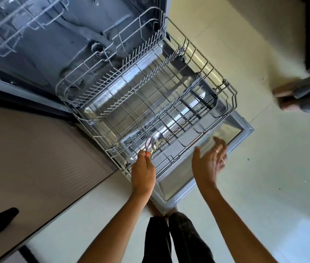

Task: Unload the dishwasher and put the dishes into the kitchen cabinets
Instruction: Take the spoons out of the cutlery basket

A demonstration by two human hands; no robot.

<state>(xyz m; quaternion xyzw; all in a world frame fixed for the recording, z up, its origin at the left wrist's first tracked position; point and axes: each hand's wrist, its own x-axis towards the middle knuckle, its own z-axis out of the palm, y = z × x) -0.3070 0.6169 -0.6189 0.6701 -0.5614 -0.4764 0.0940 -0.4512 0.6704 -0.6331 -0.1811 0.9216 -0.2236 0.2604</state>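
Metal spoons (151,142), shiny, are pinched in my left hand (143,172) over the grey wire lower rack (144,95) of the dishwasher, while my right hand (208,162) hovers with fingers spread, holding nothing.

Both bare forearms reached forward from the bottom of the view, roughly parallel and well apart. The left hand (143,172) lay back-up, its wrist straight, the thumb and forefinger pinched together at the far end on a small shiny bit of cutlery; a thin ring showed on one finger and an orange-painted nail beside it. The right hand (210,161) was held on edge with the palm turned toward the left hand, fingers straight and slightly spread, thumb raised apart, holding nothing (its outline was blurred). Two thin rings sat on its fingers.
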